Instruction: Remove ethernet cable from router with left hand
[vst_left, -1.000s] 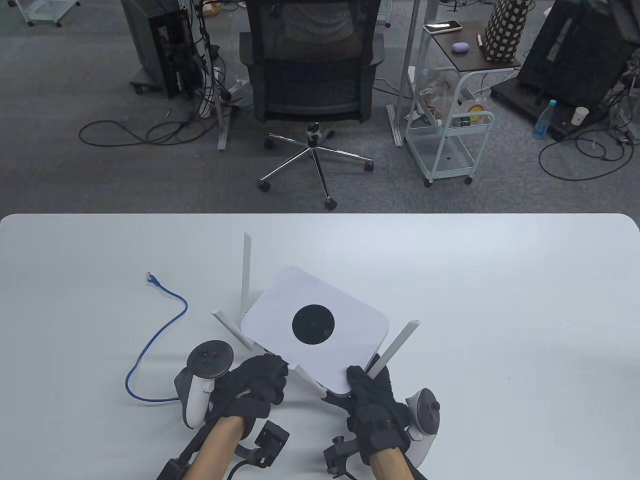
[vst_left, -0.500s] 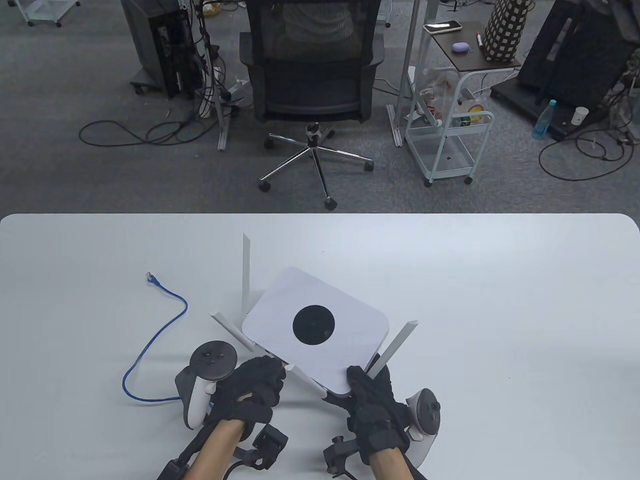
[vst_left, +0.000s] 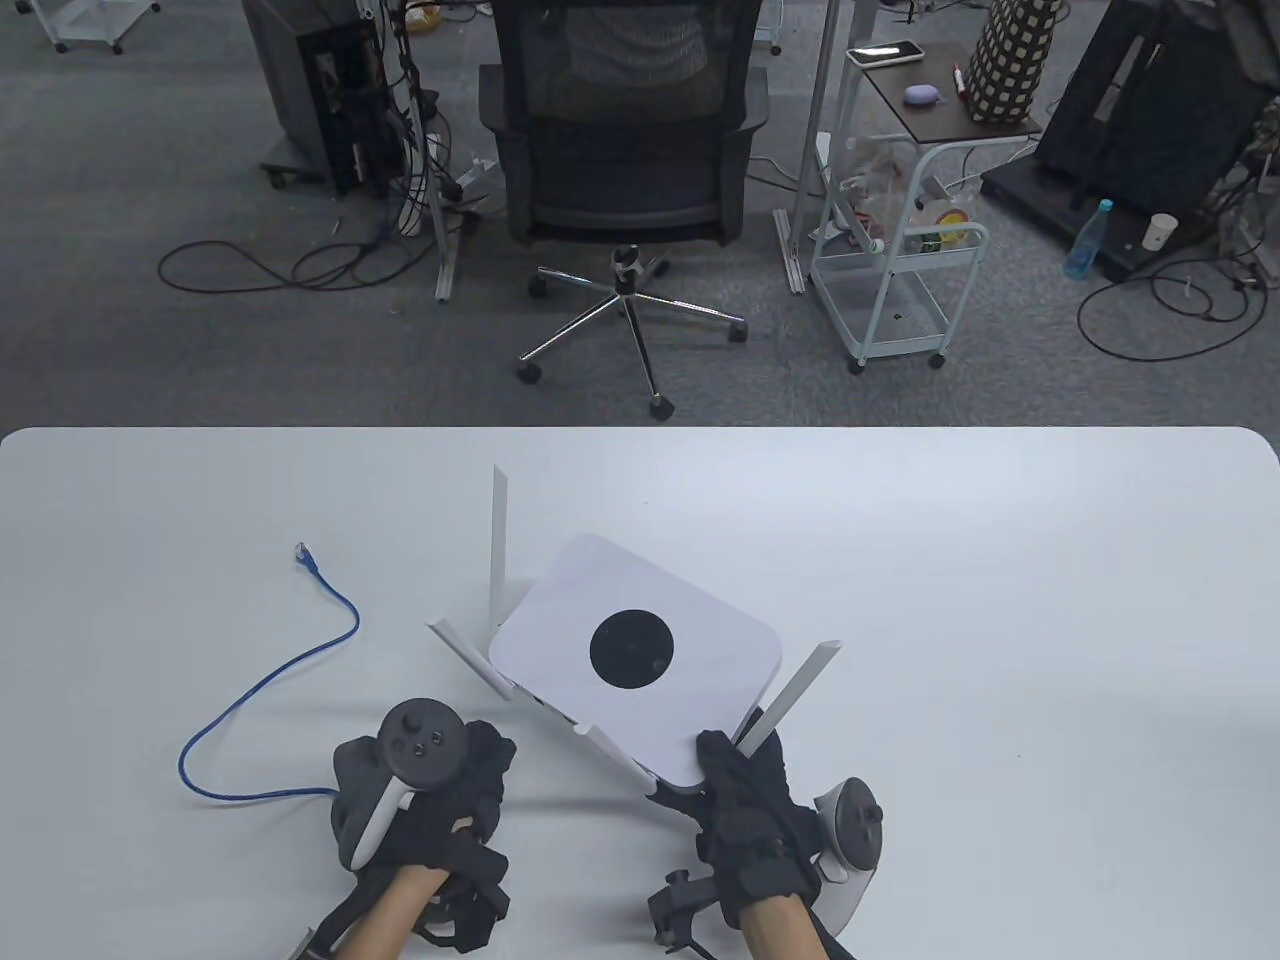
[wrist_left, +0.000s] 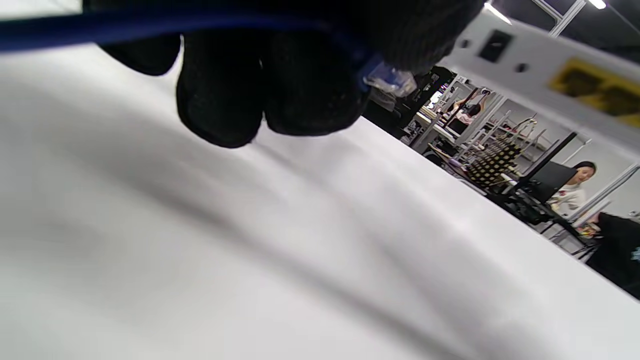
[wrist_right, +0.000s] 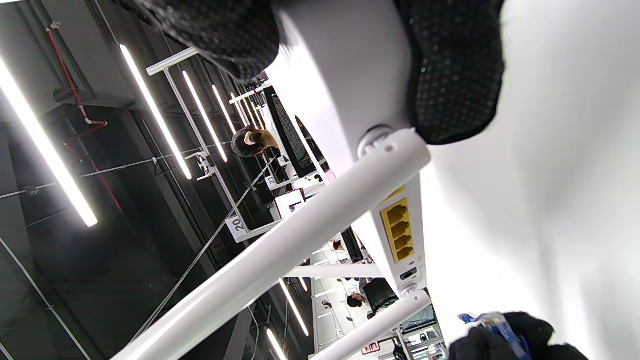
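A white router (vst_left: 640, 660) with a black disc on top and several antennas lies tilted on the table. My right hand (vst_left: 735, 775) grips its near right corner. My left hand (vst_left: 470, 775) is pulled back from the router and pinches the clear plug (wrist_left: 390, 80) of the blue ethernet cable (vst_left: 270, 680). In the left wrist view the plug hangs free in the air, apart from the router's back panel (wrist_left: 540, 75). In the right wrist view the yellow ports (wrist_right: 398, 229) look empty, and the plug (wrist_right: 492, 322) shows below them in my left fingers.
The cable's other plug (vst_left: 300, 552) lies loose on the white table (vst_left: 1000, 600), far left of the router. An antenna (wrist_right: 280, 250) crosses the right wrist view. An office chair (vst_left: 625, 150) and a cart (vst_left: 900, 270) stand on the floor beyond the far edge.
My left hand has drawn back and left from the router's rear edge with the cable's plug in it. The cable loop has slid left. The right hand and router hardly moved.
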